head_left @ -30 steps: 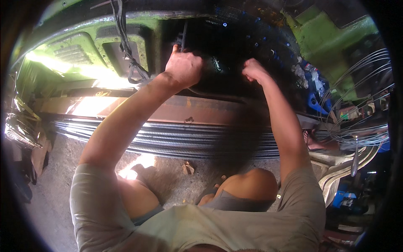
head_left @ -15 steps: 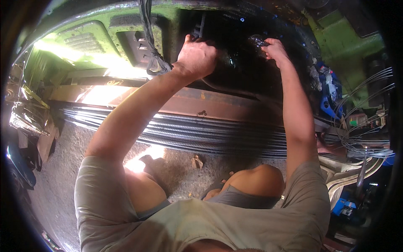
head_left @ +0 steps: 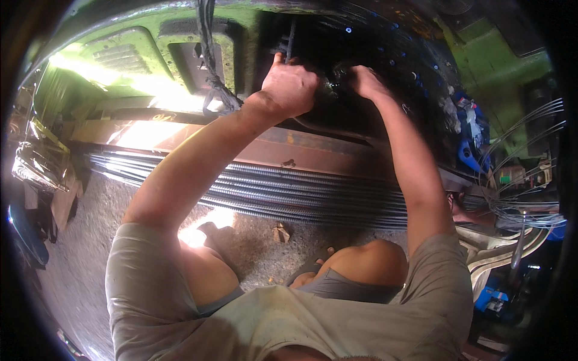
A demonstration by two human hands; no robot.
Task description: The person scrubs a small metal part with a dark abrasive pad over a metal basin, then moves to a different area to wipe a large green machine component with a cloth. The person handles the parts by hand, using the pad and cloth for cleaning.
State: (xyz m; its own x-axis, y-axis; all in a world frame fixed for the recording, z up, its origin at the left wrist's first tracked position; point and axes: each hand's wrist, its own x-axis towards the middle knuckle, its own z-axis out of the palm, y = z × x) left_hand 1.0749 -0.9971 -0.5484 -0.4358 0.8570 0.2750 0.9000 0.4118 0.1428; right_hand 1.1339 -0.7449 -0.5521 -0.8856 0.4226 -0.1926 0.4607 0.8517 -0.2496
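My left hand (head_left: 289,87) is closed in a fist at the edge of a dark recess in the green metal body. A dark upright rod (head_left: 292,36) rises just behind its fingers; what the fist grips is hidden. To its right, my right hand (head_left: 368,81) reaches into the same shadow with its fingers bent together. A dark, shiny, crumpled thing (head_left: 342,73) shows at those fingertips, too dim to name. Small bright glints lie between the two hands.
A dark cable bundle (head_left: 209,54) hangs beside my left wrist. Below my arms lie a rusty beam (head_left: 265,147) and a bundle of ribbed steel bars (head_left: 289,192). At the right are a blue tool-like object (head_left: 472,138), loose wires (head_left: 512,204) and a blue box (head_left: 492,297).
My right hand has moved left and slightly down, with the shiny crumpled thing, closer to my left hand. My left hand has shifted slightly right and stays closed.
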